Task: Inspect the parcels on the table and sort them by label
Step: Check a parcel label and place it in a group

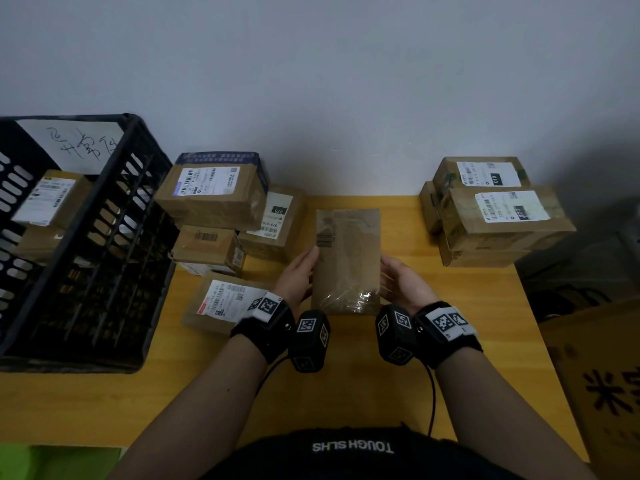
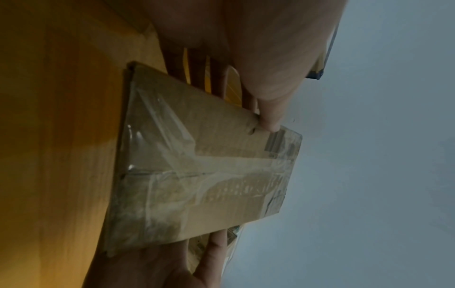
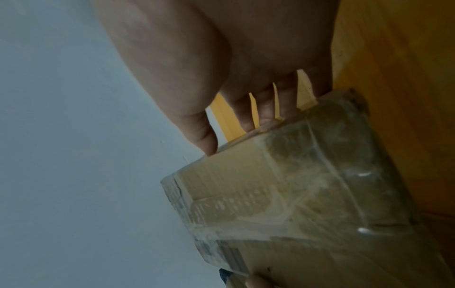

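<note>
I hold a taped brown cardboard parcel (image 1: 347, 261) above the middle of the yellow table (image 1: 346, 382), one hand on each long side. My left hand (image 1: 300, 271) grips its left edge, with the thumb on top near a printed barcode and the fingers underneath. My right hand (image 1: 398, 279) grips the right edge the same way. The left wrist view shows the parcel (image 2: 204, 161) with clear tape across its end. The right wrist view shows the parcel (image 3: 307, 194) held between thumb and fingers. No white label shows on its upper face.
A black plastic crate (image 1: 69, 237) with labelled boxes inside stands at the left. A cluster of labelled parcels (image 1: 221, 195) lies left of centre, and a flat one (image 1: 221, 301) lies beside my left wrist. A stack of parcels (image 1: 491, 209) sits at the right. A large carton (image 1: 602, 382) stands past the table's right edge.
</note>
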